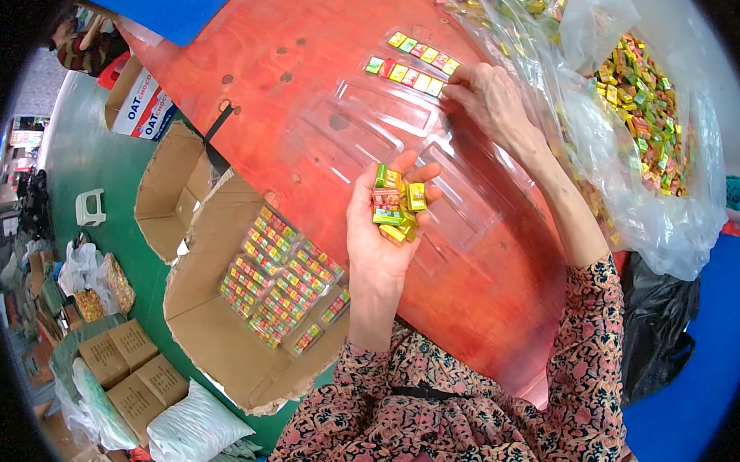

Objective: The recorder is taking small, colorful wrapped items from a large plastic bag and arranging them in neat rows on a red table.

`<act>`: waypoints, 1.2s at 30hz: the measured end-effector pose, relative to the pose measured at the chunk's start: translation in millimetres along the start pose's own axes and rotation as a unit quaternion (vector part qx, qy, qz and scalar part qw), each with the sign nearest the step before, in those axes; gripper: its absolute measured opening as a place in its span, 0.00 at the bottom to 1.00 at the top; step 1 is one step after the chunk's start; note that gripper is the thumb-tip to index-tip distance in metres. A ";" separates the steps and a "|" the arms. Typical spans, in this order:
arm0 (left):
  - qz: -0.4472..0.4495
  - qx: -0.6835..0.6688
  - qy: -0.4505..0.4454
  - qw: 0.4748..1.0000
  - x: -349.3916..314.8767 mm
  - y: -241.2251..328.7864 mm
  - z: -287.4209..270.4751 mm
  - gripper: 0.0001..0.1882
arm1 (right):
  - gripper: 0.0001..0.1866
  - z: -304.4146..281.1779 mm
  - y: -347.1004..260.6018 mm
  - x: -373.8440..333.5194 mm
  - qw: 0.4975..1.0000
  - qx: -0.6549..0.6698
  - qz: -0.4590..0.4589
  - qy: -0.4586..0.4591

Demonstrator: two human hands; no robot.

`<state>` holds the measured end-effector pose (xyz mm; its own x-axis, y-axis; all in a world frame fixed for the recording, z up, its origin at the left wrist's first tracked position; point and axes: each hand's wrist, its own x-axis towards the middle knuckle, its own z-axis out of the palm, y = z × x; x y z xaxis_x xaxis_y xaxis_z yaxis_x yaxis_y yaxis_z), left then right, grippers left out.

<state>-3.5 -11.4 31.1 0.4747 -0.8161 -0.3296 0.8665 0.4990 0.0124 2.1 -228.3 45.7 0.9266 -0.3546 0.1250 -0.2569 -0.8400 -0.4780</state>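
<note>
Our floral-patterned dress [461,425] lies nearest the camera, its sleeves running up along both forearms. Our left hand [375,244] is palm up and half closed, its fingers curled loosely around a small pile of green, yellow and red wrapped blocks [393,206]. Our right hand [495,104] reaches out over the red tabletop [257,69], fingers bent and nearly together at the right end of two short rows of such blocks [407,76]; we cannot tell whether anything is pinched between the fingertips. Between our hands, clear plastic trays [466,206] lie on the table, some overlapping. On the right, a large translucent plastic bag [690,233] sags open, showing a heap of loose blocks [643,119]. On the left, below the table edge, an open cardboard box [205,315] holds filled packs [285,289] laid side by side. Farther left, a white stool [91,208] stands on the green floor [125,171].
</note>
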 end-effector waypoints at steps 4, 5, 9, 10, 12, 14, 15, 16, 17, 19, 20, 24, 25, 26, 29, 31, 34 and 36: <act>0.005 0.004 0.008 1.000 -1.7 3.6 1.0 0.23 | 0.10 8.9 -10.7 17.0 0.996 0.041 -0.037 0.070; 0.010 -0.008 0.010 1.000 -2.3 4.9 1.6 0.23 | 0.09 16.0 -15.9 24.9 0.991 0.026 -0.070 0.107; 0.035 0.003 0.018 0.999 -4.4 9.3 3.5 0.23 | 0.10 39.4 -28.7 44.5 0.994 0.007 -0.073 0.080; 0.037 0.000 0.021 0.999 -4.8 11.1 3.7 0.23 | 0.10 44.5 -31.1 46.2 0.994 0.023 -0.070 0.083; 0.050 0.007 0.028 0.998 -6.3 14.2 3.4 0.23 | 0.10 50.5 -33.1 46.5 0.992 0.030 -0.076 0.097; 0.053 0.001 0.023 0.998 -6.4 15.6 2.6 0.23 | 0.10 53.0 -34.0 46.0 0.992 0.029 -0.064 0.103; 0.055 0.000 0.017 0.998 -6.1 15.8 2.3 0.23 | 0.10 53.0 -34.0 45.8 0.993 0.026 -0.059 0.098; 0.053 -0.004 0.021 0.998 -6.0 16.0 2.0 0.23 | 0.10 53.0 -34.3 45.6 0.993 0.024 -0.053 0.098; 0.056 0.002 0.022 0.998 -5.7 16.0 2.0 0.23 | 0.10 52.9 -34.8 45.5 0.994 0.021 -0.053 0.093; 0.060 0.006 0.023 0.998 -5.0 15.9 2.0 0.23 | 0.09 53.2 -36.1 44.7 0.994 -0.008 -0.058 0.094; 0.056 0.002 0.021 0.998 -4.8 15.9 2.2 0.23 | 0.09 53.6 -36.9 44.1 0.993 -0.010 -0.064 0.096; 0.055 0.006 0.031 0.998 -5.4 17.3 2.8 0.23 | 0.10 56.8 -38.6 38.6 0.991 -0.052 -0.058 0.108; 0.056 0.004 0.032 0.998 -5.4 17.3 3.0 0.23 | 0.10 57.3 -38.6 38.3 0.991 -0.042 -0.059 0.114; 0.057 0.003 0.030 0.998 -5.1 17.3 3.1 0.23 | 0.10 57.6 -38.5 38.6 0.990 -0.046 -0.064 0.120; 0.057 0.002 0.028 0.998 -4.6 17.3 3.2 0.23 | 0.09 56.7 -37.6 43.2 0.989 -0.027 -0.067 0.131; 0.058 0.002 0.028 0.998 -3.8 17.3 3.1 0.23 | 0.09 55.8 -37.5 47.2 0.995 -0.015 -0.033 0.091; 0.051 -0.004 0.028 0.998 -2.6 16.7 2.3 0.23 | 0.09 55.3 -37.8 49.6 0.994 -0.047 -0.044 0.090; 0.052 0.000 0.025 0.998 -1.4 15.8 1.4 0.23 | 0.09 56.0 -38.4 49.6 0.994 -0.042 -0.041 0.088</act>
<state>9.8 -2.9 33.0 0.5546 -0.7441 -0.3725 0.8126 0.5808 0.0497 73.2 -190.6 21.6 0.8849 -0.3438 0.3143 -0.2113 -0.8976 -0.3868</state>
